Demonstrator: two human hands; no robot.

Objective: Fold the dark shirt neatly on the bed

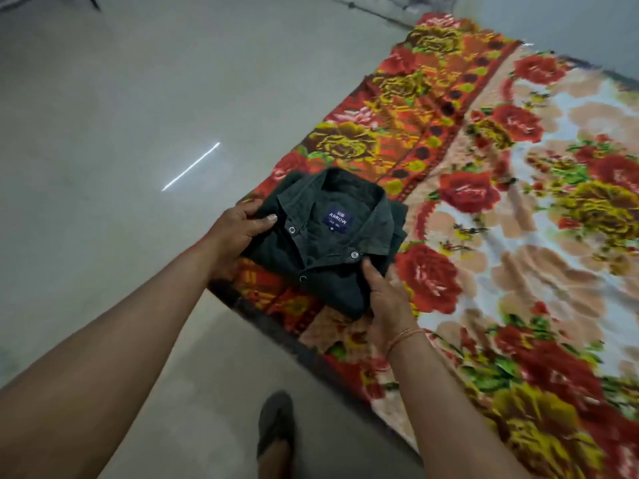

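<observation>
The dark shirt (332, 243) is folded into a compact square, collar up, with a blue label showing inside the neck. It rests on the near corner of the bed, which is covered by a floral blanket (511, 209). My left hand (238, 233) grips the shirt's left edge, thumb on top and fingers tucked under. My right hand (387, 299) holds the shirt's near right corner, thumb lying on the fabric close to a snap button. A thin thread band circles my right wrist.
Grey polished floor (103, 150) lies to the left of the bed, with a bright streak of reflected light on it. My foot in a dark slipper (276, 426) stands on the floor by the bed edge. The blanket stretches away to the right.
</observation>
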